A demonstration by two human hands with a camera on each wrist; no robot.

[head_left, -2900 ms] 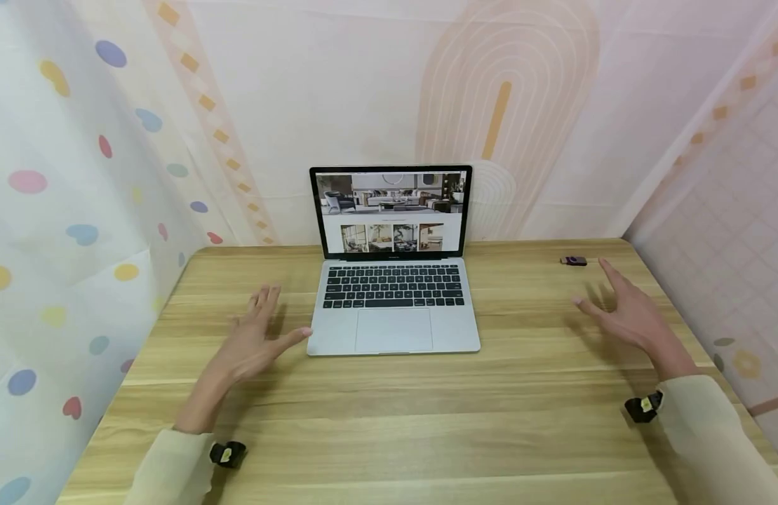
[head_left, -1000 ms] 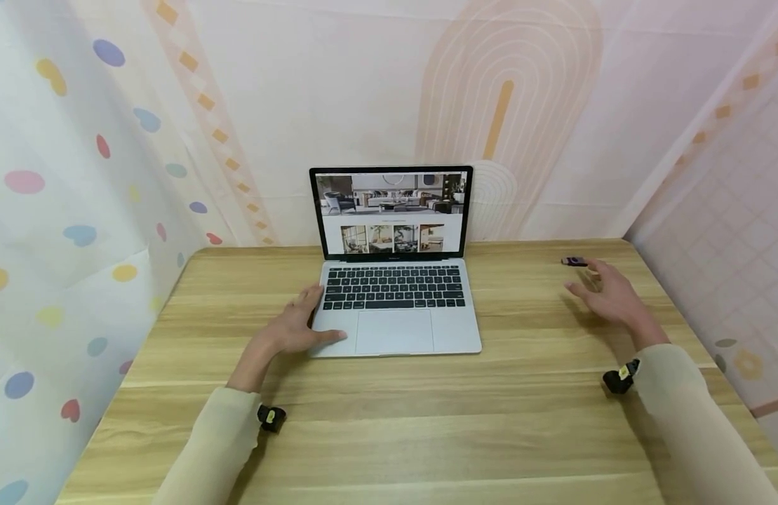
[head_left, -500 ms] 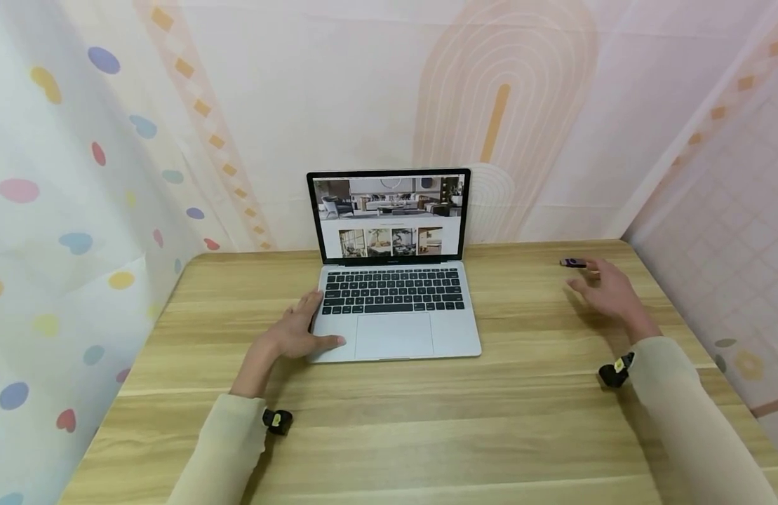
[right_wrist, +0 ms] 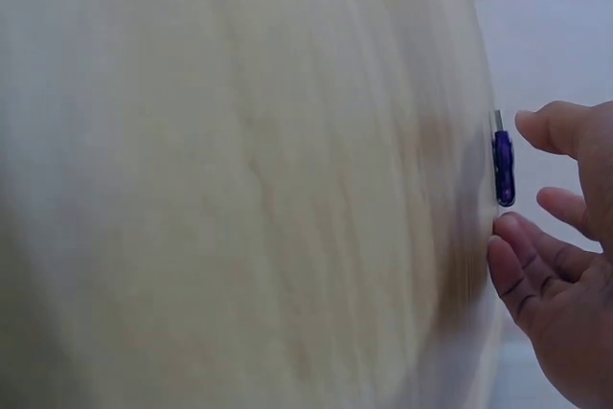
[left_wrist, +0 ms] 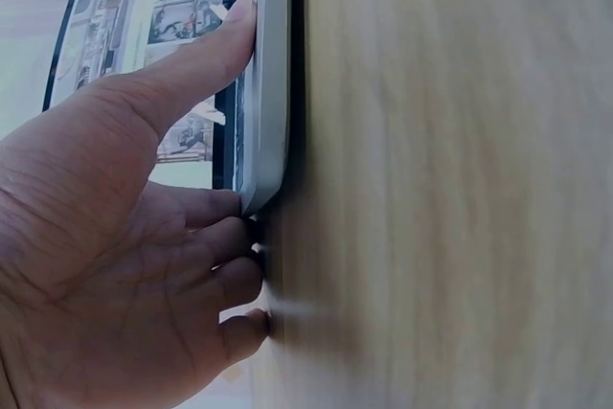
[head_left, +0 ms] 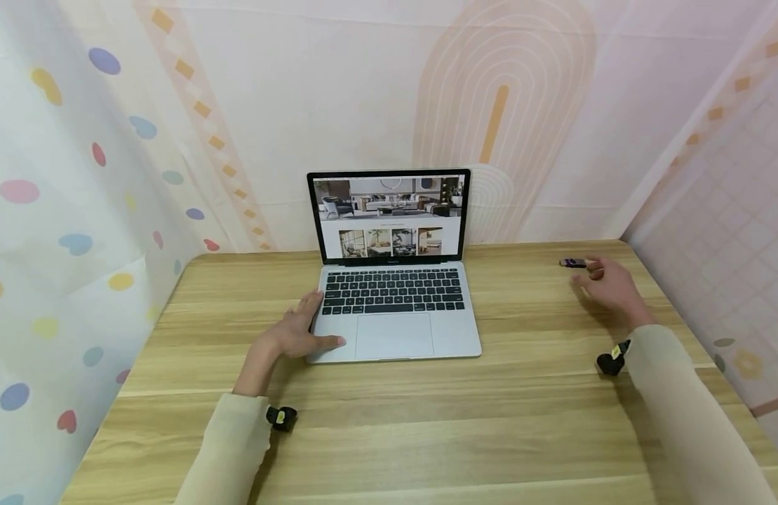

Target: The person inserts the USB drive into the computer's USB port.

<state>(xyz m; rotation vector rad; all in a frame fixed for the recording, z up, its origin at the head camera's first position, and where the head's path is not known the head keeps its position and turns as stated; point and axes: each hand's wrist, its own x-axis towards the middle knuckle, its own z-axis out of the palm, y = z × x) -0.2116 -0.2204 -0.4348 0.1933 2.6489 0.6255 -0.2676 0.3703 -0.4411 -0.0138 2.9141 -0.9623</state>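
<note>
An open silver laptop (head_left: 393, 333) stands on the wooden table, its screen showing a page of furnished rooms. My left hand (head_left: 294, 334) holds its front left side, thumb on top beside the trackpad and fingers along the edge. In the left wrist view, the left hand's fingertips (left_wrist: 239, 280) reach down by the laptop's corner (left_wrist: 273, 155). Toward the back right lies a small purple and black USB flash drive (head_left: 573, 263) with a metal plug. My right hand (head_left: 612, 286) hovers at its right end with loosely bent fingers; in the right wrist view nothing is held.
The wooden table (head_left: 389, 435) carries the laptop and flash drive. A patterned fabric backdrop (head_left: 351, 91) rises behind it, with dotted cloth (head_left: 79, 280) at the left and checked cloth (head_left: 729, 231) at the right. Each wrist wears a small black camera (head_left: 281, 418).
My left hand has moved right from the table onto the laptop's edge. My right hand has come in closer beside the flash drive, its fingers more bent. The drive lies in the same place.
</note>
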